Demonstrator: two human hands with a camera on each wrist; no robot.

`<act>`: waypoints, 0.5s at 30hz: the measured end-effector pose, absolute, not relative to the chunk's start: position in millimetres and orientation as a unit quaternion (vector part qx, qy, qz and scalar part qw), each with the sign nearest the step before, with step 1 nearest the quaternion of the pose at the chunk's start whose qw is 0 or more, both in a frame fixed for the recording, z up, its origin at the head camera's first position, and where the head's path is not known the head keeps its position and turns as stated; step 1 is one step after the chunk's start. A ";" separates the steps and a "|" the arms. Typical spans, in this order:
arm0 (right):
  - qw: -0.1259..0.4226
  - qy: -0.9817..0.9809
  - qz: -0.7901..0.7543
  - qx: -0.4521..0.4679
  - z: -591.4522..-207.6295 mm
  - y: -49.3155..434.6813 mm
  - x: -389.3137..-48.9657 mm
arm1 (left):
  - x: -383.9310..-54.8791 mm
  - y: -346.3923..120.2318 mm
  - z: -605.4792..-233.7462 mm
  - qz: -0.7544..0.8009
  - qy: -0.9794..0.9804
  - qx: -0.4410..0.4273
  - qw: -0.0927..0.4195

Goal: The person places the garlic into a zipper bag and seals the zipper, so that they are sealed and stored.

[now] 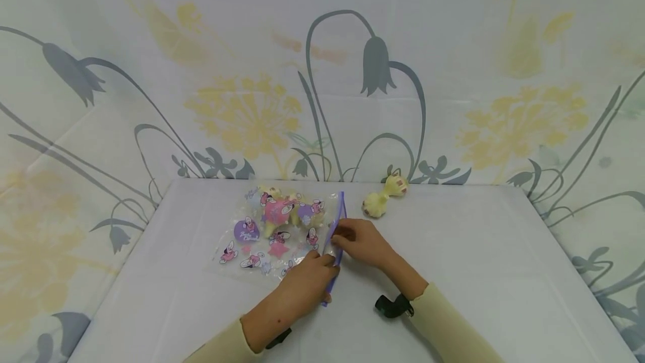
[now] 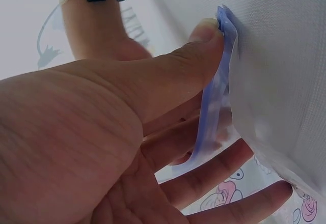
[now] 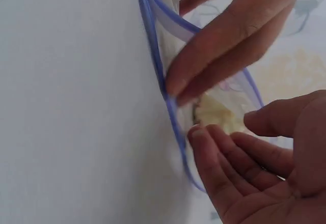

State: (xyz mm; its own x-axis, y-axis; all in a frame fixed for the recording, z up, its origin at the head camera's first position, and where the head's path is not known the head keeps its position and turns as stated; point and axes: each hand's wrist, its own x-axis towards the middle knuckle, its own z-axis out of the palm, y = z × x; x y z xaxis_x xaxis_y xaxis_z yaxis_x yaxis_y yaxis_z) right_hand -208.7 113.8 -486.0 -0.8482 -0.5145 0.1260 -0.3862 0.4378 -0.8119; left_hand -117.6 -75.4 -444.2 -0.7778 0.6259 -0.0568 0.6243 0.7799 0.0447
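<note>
Floral cloth meets the back edge of the white table; from my remote seat I see a clear printed zip bag lying left of centre, mouth facing right, yellow contents inside. A yellow toy lies outside it, near the back edge, beyond the right hand.

Left hand pinches the purple zip strip at the near end — thumb on one face, fingers on the other side. Right hand is at the mouth farther back, fingers bent, thumb apart from them; I can't tell if they grip anything.

Step in hand, I judge: working at the mouth, lips parted in the right wrist view. Next move calls for the left to anchor its lip and the right to get a sure hold on the other; thin film could fold or slip.

Most room is to the right, over bare table. Back is tight — cloth rises just behind the toy. Forearms fill the front, so I'd lift rather than pull nearer
</note>
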 end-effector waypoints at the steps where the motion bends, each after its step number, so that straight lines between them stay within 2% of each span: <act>1: 0.056 0.853 -0.442 -0.272 -482.4 116.5 -206.4 | -117.6 -75.3 -444.2 0.014 0.943 0.331 0.034; 7: -0.007 0.872 -0.394 -0.292 -462.1 133.2 -198.9 | -118.4 -74.0 -443.9 0.022 0.945 0.323 0.046; 15: -0.170 0.886 -0.338 -0.269 -452.7 149.9 -203.8 | -119.0 -73.6 -445.6 0.016 0.945 0.323 0.047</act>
